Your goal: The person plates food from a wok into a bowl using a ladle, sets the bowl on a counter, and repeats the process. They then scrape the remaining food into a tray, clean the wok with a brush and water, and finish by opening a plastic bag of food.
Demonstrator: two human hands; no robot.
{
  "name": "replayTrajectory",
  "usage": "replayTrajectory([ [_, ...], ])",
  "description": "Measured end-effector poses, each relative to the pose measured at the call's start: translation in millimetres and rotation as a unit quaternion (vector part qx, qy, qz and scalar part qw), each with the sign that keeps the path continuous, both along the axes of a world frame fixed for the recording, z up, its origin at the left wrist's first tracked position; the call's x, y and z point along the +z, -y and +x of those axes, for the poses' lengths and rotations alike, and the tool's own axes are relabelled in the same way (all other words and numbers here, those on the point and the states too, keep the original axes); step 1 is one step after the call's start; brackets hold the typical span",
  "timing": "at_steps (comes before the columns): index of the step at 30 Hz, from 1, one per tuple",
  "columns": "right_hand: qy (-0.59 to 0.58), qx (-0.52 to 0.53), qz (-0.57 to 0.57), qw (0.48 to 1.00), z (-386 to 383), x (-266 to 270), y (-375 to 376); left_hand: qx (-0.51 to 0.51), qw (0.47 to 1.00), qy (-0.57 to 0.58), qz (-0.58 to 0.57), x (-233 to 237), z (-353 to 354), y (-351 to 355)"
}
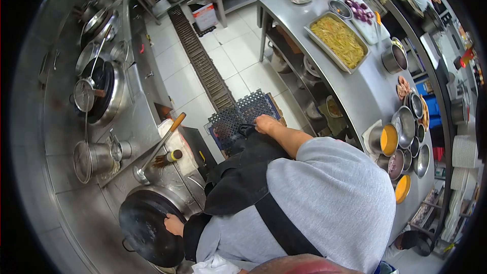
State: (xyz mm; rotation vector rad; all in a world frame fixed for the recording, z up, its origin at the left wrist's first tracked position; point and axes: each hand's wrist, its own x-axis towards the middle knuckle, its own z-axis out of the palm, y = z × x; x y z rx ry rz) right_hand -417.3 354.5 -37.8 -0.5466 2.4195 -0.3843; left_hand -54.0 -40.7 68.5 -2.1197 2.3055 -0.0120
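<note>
So, nearest the camera it's mostly the cook's grey shirt (pixel 329 193) and black apron (pixel 236 175). The left hand (pixel 174 225) is at the edge of a big dark wok (pixel 144 228) on the range; fingers look bent, but can't tell if they're gripping. Probably there to steady it. The right hand (pixel 266 124) is curled low by dark fabric, above the floor mat (pixel 228 124); no telling whether it's got hold of anything.

Just past the wok, a ladle (pixel 159 147) and a stubby brush (pixel 167 159) lie within reach of the left hand, guessing that's the point. A pale cloth (pixel 186 155) is beside them, maybe for wiping or hot handles.

Farther off, the steel counter (pixel 373 89) has a tray (pixel 326 49) of yellow strips, plus pots with orange contents (pixel 389 139) bunched among steel bowls (pixel 404 124), likely grouped for easy grabbing. Chopped purple stuff (pixel 360 9) sits on a white board (pixel 375 33) beyond the tray.
</note>
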Motion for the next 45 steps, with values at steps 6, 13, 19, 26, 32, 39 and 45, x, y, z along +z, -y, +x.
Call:
replayTrajectory([
  [6,0.001,0.037,0.035,0.999,-21.1,-16.8,18.5,-0.003,1.0,0.001,0.014,11.9,-7.9,-6.1],
  [13,0.023,0.053,0.089,0.994,-16.4,15.7,7.4,0.046,0.999,-0.023,0.006,10.0,-11.2,-9.8],
  [19,-0.049,0.039,0.022,0.998,-13.2,0.2,-3.4,0.054,0.998,-0.03,0.003,9.8,-9.5,-9.1],
  [26,-0.043,0.077,0.038,0.995,-34.2,1.2,21.7,0.058,0.998,-0.039,-0.007,6.1,-7.0,-8.8],
  [32,-0.085,0.044,-0.045,0.994,-50.7,47.3,19.5,0.054,0.997,-0.051,-0.018,3.8,-3.2,-7.1],
  [39,-0.297,-0.33,-0.033,0.896,-99.3,114.0,-107.0,0.03,0.993,-0.092,-0.067,-21.1,12.0,-0.4],
  [45,-0.389,-0.562,0.102,0.723,-139.8,117.8,-304.2,-0.021,0.955,-0.182,-0.235,-3.0,-38.7,-29.6],
])
